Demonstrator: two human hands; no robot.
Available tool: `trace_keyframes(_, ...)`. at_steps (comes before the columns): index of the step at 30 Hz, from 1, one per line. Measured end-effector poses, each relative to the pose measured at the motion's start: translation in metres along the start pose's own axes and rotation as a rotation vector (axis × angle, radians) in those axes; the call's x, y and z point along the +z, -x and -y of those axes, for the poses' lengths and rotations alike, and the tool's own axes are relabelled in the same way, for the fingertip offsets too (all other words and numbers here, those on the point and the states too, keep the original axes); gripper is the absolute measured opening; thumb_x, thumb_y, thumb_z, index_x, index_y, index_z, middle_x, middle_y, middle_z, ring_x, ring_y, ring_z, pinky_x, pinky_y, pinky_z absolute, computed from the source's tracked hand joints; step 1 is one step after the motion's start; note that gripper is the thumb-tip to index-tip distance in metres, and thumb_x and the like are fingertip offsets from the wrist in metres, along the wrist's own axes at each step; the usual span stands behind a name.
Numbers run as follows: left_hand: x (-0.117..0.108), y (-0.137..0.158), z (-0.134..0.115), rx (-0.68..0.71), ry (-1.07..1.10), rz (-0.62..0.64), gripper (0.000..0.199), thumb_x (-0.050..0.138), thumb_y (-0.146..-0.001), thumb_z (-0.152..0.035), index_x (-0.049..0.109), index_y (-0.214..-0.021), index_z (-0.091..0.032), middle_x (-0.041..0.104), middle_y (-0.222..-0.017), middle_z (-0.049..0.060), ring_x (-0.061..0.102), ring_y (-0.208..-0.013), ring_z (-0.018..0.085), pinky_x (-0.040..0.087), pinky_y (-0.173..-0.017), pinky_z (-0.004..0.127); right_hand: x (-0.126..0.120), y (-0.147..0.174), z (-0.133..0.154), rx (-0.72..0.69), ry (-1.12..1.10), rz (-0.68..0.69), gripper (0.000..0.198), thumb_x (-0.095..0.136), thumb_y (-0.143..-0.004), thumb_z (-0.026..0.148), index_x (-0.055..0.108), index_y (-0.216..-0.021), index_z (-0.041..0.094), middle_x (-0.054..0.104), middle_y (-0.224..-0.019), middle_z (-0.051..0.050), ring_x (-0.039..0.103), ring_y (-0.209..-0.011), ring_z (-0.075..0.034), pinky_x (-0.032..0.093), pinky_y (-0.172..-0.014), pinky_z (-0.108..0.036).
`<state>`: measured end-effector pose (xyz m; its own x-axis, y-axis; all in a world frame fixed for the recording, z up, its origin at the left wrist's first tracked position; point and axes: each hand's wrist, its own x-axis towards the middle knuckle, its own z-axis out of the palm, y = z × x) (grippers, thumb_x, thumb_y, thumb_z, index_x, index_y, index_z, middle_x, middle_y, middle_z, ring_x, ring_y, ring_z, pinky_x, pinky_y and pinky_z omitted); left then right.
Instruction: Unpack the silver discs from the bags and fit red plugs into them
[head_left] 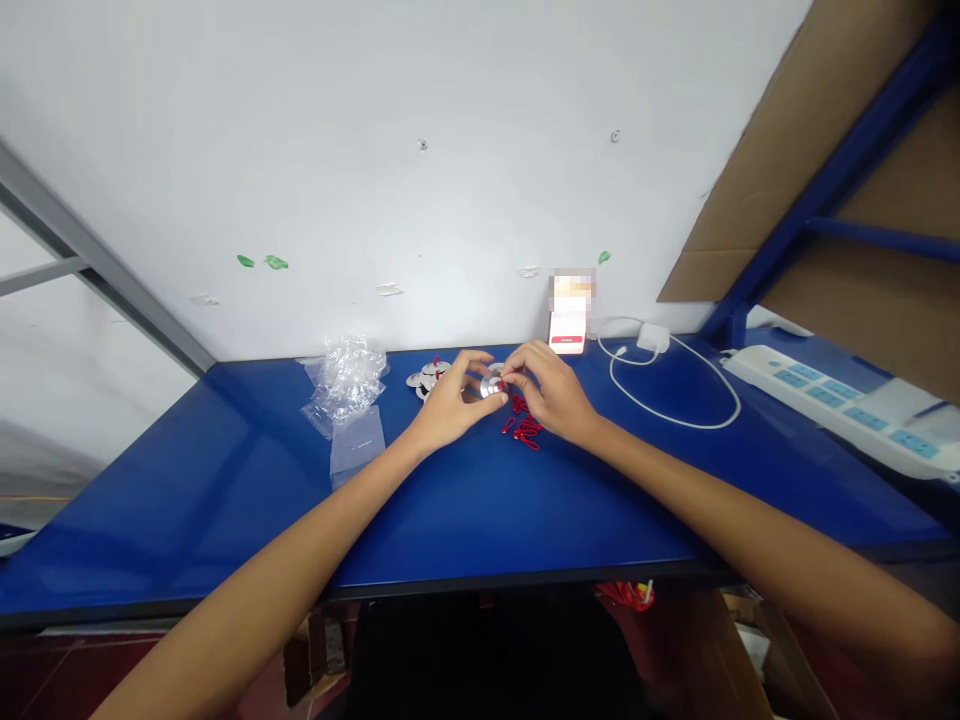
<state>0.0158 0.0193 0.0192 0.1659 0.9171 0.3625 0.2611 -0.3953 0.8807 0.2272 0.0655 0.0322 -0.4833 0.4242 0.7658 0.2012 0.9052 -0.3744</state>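
Note:
Between my two hands is a round, shiny silver disc [492,386] with a bit of red at its right side. My left hand [455,400] grips the disc by its edge, thumb below and fingers above. At the disc's right side, the thumb and forefinger of my right hand [551,390] pinch a red cord [502,384]. Several red cord loops [527,432] lie on the table below my right hand. Left of my left hand is a small pile of round silver discs [427,377], some with red on them, partly hidden by the hand.
Clear plastic bags [346,380] lie on the blue table [450,530] at the left, with a flat bag [357,445] in front. A lit phone [568,315] leans on the white wall. To the right are a charger [652,338] with a white cable and a power strip [840,400].

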Motion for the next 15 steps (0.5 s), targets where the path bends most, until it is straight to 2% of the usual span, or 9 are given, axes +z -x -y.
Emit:
trace_keyframes(2, 0.001, 0.001, -0.004, 0.115, -0.135, -0.023, 0.053, 0.088, -0.088, -0.031, 0.063, -0.134, -0.026, 0.065, -0.129, 0.009, 0.069, -0.106, 0.022, 0.061, -0.088, 0.037, 0.001, 0.001, -0.002, -0.001, -0.004, 0.022, 0.013, 0.056, -0.11, 0.017, 0.062, -0.101, 0.025, 0.067, -0.097, -0.005, 0.061, -0.092, -0.025, 0.049, -0.083, -0.041)
trace_keyframes(4, 0.001, 0.002, -0.008, 0.196, -0.212, -0.046, 0.035, 0.085, -0.091, -0.031, 0.07, -0.122, -0.025, 0.065, -0.124, 0.008, 0.067, -0.105, 0.022, 0.06, -0.091, 0.038, 0.002, 0.002, -0.002, -0.004, -0.011, 0.037, 0.014, 0.056, -0.11, 0.017, 0.063, -0.102, 0.025, 0.067, -0.096, -0.005, 0.061, -0.092, -0.025, 0.049, -0.082, -0.04)
trace_keyframes(7, -0.004, 0.0, -0.013, 0.217, -0.278, -0.086, 0.012, 0.08, -0.095, -0.031, 0.077, -0.104, -0.023, 0.065, -0.109, 0.005, 0.065, -0.095, 0.02, 0.058, -0.088, 0.036, 0.002, 0.003, 0.0, -0.004, -0.008, 0.043, 0.012, 0.057, -0.111, 0.018, 0.063, -0.104, 0.026, 0.068, -0.095, -0.005, 0.062, -0.091, -0.024, 0.049, -0.081, -0.04)
trace_keyframes(15, -0.007, 0.0, -0.019, 0.215, -0.344, -0.042, 0.005, 0.081, -0.093, -0.027, 0.081, -0.089, -0.024, 0.069, -0.098, 0.002, 0.065, -0.087, 0.017, 0.053, -0.08, 0.032, 0.003, 0.005, 0.005, -0.033, -0.033, 0.036, 0.003, 0.066, -0.11, 0.025, 0.067, -0.112, 0.027, 0.073, -0.101, -0.004, 0.067, -0.089, -0.022, 0.055, -0.082, -0.039)
